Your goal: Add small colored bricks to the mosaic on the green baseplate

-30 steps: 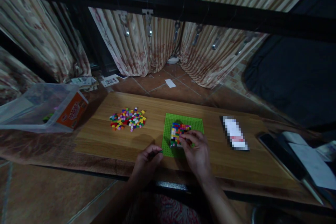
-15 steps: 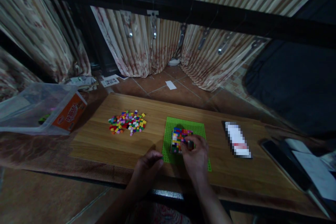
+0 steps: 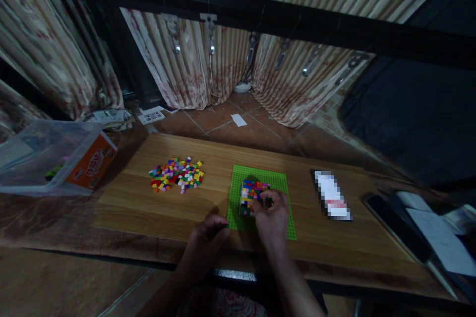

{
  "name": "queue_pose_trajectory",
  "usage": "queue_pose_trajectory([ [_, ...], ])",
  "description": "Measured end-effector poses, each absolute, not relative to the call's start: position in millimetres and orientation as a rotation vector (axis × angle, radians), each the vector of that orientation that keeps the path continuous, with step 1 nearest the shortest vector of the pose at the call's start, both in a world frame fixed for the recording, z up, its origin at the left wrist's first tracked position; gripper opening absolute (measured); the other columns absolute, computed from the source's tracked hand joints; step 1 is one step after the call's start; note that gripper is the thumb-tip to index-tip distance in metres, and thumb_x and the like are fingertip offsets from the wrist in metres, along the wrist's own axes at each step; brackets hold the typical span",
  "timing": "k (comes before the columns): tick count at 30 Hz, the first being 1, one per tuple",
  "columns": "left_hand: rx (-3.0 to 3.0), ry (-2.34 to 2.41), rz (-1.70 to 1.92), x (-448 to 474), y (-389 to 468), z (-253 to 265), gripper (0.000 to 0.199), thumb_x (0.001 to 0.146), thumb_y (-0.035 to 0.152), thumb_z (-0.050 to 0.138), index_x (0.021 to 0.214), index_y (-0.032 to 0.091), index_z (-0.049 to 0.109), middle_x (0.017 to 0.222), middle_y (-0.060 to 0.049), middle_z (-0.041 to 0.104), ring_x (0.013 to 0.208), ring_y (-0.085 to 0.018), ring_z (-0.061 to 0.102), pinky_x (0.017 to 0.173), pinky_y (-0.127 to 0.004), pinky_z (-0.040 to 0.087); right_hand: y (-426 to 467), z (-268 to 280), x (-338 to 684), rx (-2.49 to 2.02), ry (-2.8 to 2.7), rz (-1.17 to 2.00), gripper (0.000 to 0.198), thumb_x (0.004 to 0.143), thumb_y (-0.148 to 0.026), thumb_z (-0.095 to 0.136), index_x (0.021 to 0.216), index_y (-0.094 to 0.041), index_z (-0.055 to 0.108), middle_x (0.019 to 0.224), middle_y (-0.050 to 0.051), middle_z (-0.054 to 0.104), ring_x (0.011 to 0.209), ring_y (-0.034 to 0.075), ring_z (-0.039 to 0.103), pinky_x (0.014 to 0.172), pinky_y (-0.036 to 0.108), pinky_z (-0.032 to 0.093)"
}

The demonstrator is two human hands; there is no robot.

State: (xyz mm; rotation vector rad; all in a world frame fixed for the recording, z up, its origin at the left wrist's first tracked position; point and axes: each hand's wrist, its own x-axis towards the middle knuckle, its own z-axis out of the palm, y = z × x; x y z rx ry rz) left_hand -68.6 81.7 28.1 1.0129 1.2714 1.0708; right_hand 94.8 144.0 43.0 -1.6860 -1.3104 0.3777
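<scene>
Right hand (image 3: 272,213) rests on the near side of a small multicoloured brick block (image 3: 251,195), its fingers curled against the block's right edge and gripping it. That block stands on a green baseplate (image 3: 277,183), which lies flat on a wooden board (image 3: 208,203). Left hand (image 3: 207,236) sits loosely curled at the baseplate's near left corner, fingertips touching its edge; whether it pinches anything cannot be told in the dim light. Further left on the board lies a scattered pile of loose coloured bricks (image 3: 176,174), well apart from both hands. A clear plastic tub (image 3: 44,156) with an orange label sits off the board's left end. Right of the baseplate lies a blurred white card (image 3: 332,194), and beyond it a dark phone (image 3: 394,223). Striped curtains (image 3: 208,67) hang behind, above a terracotta tile floor (image 3: 241,131).
</scene>
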Motion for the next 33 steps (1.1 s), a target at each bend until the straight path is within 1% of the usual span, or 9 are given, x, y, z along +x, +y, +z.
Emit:
queue_pose_trajectory([
  [4, 1.052, 1.26, 1.074, -70, 80, 26, 0.015, 0.077, 0.031, 0.066, 0.084, 0.019, 0.067, 0.072, 0.001, 0.06, 0.068, -0.013, 0.053, 0.063, -0.022, 0.043, 146, 41, 95, -1.656, -1.313, 0.396, 0.006, 0.069, -0.02, 0.062, 0.075, -0.021, 0.059, 0.093, 0.006, 0.056, 0.091, 0.022, 0.055, 0.086, 0.038, 0.043],
  [7, 1.029, 1.263, 1.078, -69, 80, 27, 0.015, 0.077, 0.031, 0.065, 0.084, 0.019, 0.067, 0.075, 0.001, 0.062, 0.068, -0.013, 0.054, 0.063, -0.022, 0.044, 143, 41, 96, -1.608, -1.34, 0.387, 0.006, 0.072, -0.023, 0.063, 0.077, -0.021, 0.06, 0.097, 0.007, 0.056, 0.095, 0.023, 0.055, 0.088, 0.038, 0.043],
  [11, 0.927, 1.258, 1.076, -64, 82, 32, 0.025, 0.074, 0.033, 0.066, 0.095, 0.019, 0.067, 0.079, 0.0, 0.066, 0.062, -0.012, 0.054, 0.058, -0.022, 0.045, 130, 42, 105, -1.534, -1.361, 0.382, 0.021, 0.076, -0.033, 0.067, 0.093, -0.02, 0.064, 0.105, 0.007, 0.058, 0.101, 0.023, 0.054, 0.091, 0.039, 0.044],
  [13, 0.913, 1.273, 1.087, -62, 85, 35, 0.026, 0.072, 0.033, 0.067, 0.095, 0.019, 0.068, 0.079, -0.001, 0.066, 0.063, -0.013, 0.056, 0.059, -0.023, 0.047, 120, 41, 113, -1.53, -1.323, 0.364, 0.027, 0.078, -0.036, 0.067, 0.1, -0.02, 0.064, 0.108, 0.008, 0.059, 0.104, 0.023, 0.055, 0.093, 0.041, 0.043],
  [16, 0.933, 1.299, 1.11, -60, 91, 39, 0.023, 0.071, 0.033, 0.067, 0.089, 0.018, 0.068, 0.079, -0.001, 0.066, 0.068, -0.014, 0.059, 0.061, -0.024, 0.049, 102, 34, 125, -1.518, -1.273, 0.397, 0.023, 0.083, -0.038, 0.062, 0.098, -0.021, 0.065, 0.107, 0.008, 0.061, 0.103, 0.022, 0.056, 0.093, 0.042, 0.044],
  [21, 1.142, 1.295, 1.155, -53, 102, 43, 0.015, 0.077, 0.031, 0.063, 0.085, 0.019, 0.065, 0.078, 0.0, 0.066, 0.073, -0.016, 0.062, 0.066, -0.025, 0.05, 78, 15, 143, -1.488, -1.278, 0.467, 0.019, 0.088, -0.037, 0.057, 0.091, -0.021, 0.066, 0.104, 0.008, 0.063, 0.102, 0.022, 0.059, 0.092, 0.041, 0.046],
  [25, 1.384, 1.365, 1.192, -41, 111, 46, 0.014, 0.081, 0.028, 0.061, 0.09, 0.02, 0.069, 0.084, -0.001, 0.069, 0.08, -0.016, 0.063, 0.076, -0.027, 0.048, 70, 5, 149, -1.516, -1.306, 0.431, 0.019, 0.088, -0.035, 0.055, 0.096, -0.021, 0.065, 0.103, 0.008, 0.064, 0.101, 0.021, 0.059, 0.093, 0.042, 0.046],
  [29, 1.542, 1.43, 1.256, -28, 123, 46, 0.011, 0.081, 0.026, 0.064, 0.087, 0.021, 0.071, 0.088, -0.002, 0.069, 0.084, -0.018, 0.063, 0.079, -0.03, 0.048, 69, -1, 150, -1.532, -1.361, 0.409, 0.02, 0.09, -0.032, 0.051, 0.099, -0.02, 0.064, 0.103, 0.008, 0.064, 0.1, 0.021, 0.06, 0.092, 0.043, 0.047],
  [33, 1.664, 1.577, 1.252, -17, 130, 44, 0.005, 0.079, 0.022, 0.068, 0.081, 0.022, 0.071, 0.085, -0.002, 0.071, 0.088, -0.02, 0.063, 0.084, -0.036, 0.045, 67, -7, 151, -1.519, -1.427, 0.362, 0.018, 0.091, -0.028, 0.049, 0.097, -0.021, 0.065, 0.103, 0.009, 0.065, 0.1, 0.022, 0.06, 0.091, 0.044, 0.048],
])
